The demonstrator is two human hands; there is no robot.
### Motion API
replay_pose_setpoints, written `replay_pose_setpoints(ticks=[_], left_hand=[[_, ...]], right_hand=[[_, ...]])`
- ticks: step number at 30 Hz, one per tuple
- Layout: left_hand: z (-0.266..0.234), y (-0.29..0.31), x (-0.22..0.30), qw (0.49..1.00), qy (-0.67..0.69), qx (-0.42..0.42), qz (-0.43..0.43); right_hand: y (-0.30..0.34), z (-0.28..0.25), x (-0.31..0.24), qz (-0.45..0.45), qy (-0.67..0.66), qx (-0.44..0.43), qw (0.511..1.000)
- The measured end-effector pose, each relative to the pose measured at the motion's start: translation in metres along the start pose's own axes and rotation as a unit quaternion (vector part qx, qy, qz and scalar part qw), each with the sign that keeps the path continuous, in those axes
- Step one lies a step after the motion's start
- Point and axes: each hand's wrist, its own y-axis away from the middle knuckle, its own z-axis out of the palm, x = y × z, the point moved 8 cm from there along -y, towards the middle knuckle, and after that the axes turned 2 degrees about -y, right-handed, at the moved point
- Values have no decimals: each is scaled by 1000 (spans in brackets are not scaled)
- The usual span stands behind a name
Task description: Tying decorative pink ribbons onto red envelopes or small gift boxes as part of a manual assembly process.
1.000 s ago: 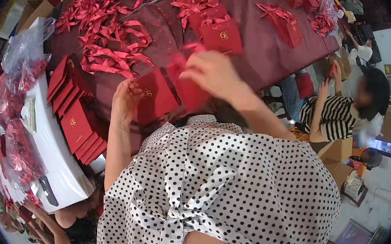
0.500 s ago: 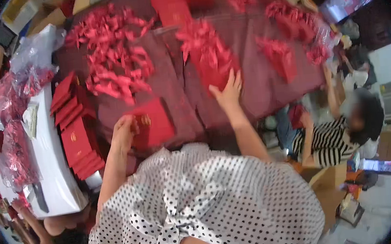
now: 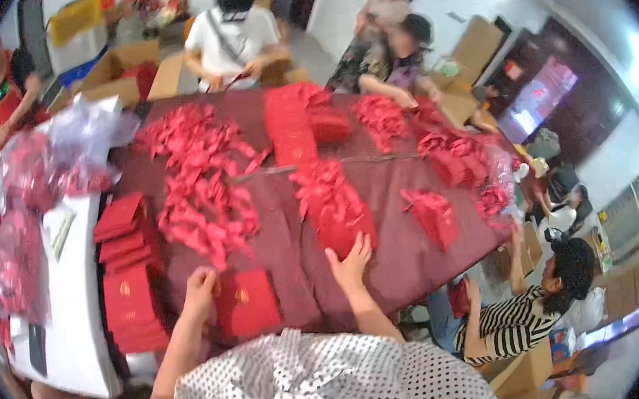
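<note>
A flat red packet [image 3: 246, 301] with a gold emblem lies on the dark red tablecloth in front of me. My left hand [image 3: 200, 286] is beside its upper left corner, fingers pinched together; whatever they hold, if anything, is hidden. Further right, my right hand [image 3: 351, 258] rests with thumb and fingers spread on the near end of a stack of red packets [image 3: 350, 227]. Loops of red ribbon [image 3: 322, 184] spread over that stack's far end. A large heap of red ribbons [image 3: 205, 188] lies beyond my left hand.
Stacked red packets [image 3: 131, 297] line the table's left side, beside a white table [image 3: 73, 303] with plastic bags [image 3: 18, 254]. More ribboned packets [image 3: 434, 218] lie to the right. A person in stripes [image 3: 519, 319] sits at the right edge; other people are around the far side.
The view has tilted up, showing more of the room. My left hand has come off the flat packet's left edge. My right hand stays on the stack.
</note>
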Motion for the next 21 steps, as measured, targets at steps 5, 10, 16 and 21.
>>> replay_pose_setpoints(ticks=[5,10,16,21], left_hand=[[-40,-8,-25,968,-183,127,119],[-9,8,9,901,-379,60,199],[20,38,-5,852,-507,0,129],[39,36,10,815,-524,-30,244]], right_hand=[[33,-7,-74,-142,-64,-101,983],[45,30,-101,-153,-152,-194,957],[66,68,-145,-166,-175,-253,937],[72,95,-157,-140,-184,-354,906]])
